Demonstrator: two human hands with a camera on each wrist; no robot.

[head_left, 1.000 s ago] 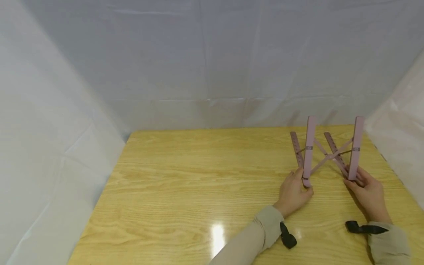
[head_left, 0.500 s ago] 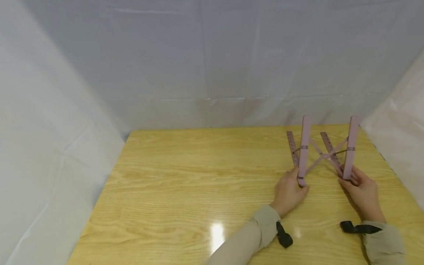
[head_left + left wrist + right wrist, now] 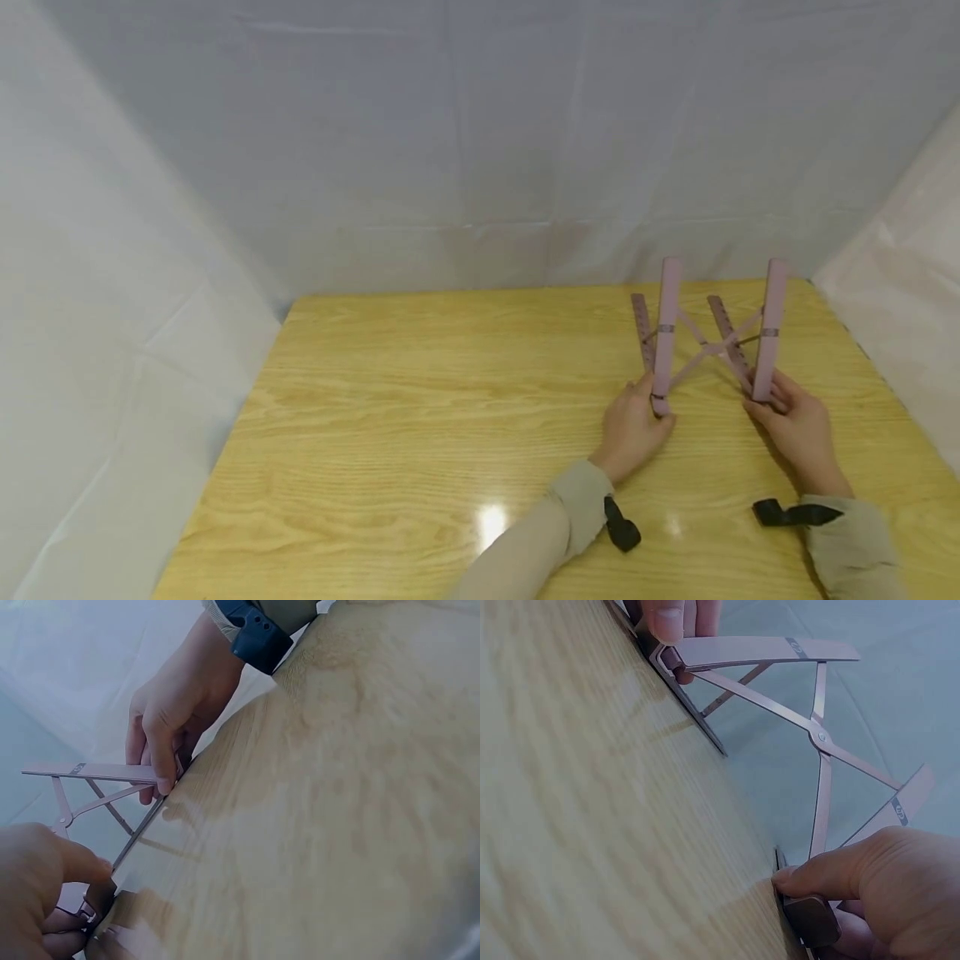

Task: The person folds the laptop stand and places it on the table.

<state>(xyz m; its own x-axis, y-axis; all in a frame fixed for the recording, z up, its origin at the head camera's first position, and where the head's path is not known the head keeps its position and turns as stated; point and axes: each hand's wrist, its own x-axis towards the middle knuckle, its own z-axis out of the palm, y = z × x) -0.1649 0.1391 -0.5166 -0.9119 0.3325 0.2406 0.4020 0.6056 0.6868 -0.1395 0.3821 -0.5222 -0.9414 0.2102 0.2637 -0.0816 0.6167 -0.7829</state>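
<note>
A pink folding laptop stand [image 3: 667,333] stands unfolded at the right of the table, its two long arms raised and joined by crossed bars. My left hand [image 3: 632,429] pinches the near end of its left arm, thumb in front. The near end of the right arm is gripped by my right hand [image 3: 798,433]. In the right wrist view the crossed bars meet at a pivot, and the right thumb presses beside a base rail. Base rails with notches lie behind the arms. Some fingers of both hands are hidden behind the stand.
The wooden table [image 3: 420,400] extends to the left of the stand. White sheeting [image 3: 487,150] hangs behind the table and along both sides. A black strap with a small device [image 3: 622,529] sits on each sleeve cuff.
Both hands and the laptop stand have shifted left across the table together, and slightly away from the person. The stand keeps its unfolded shape and both hands keep their hold.
</note>
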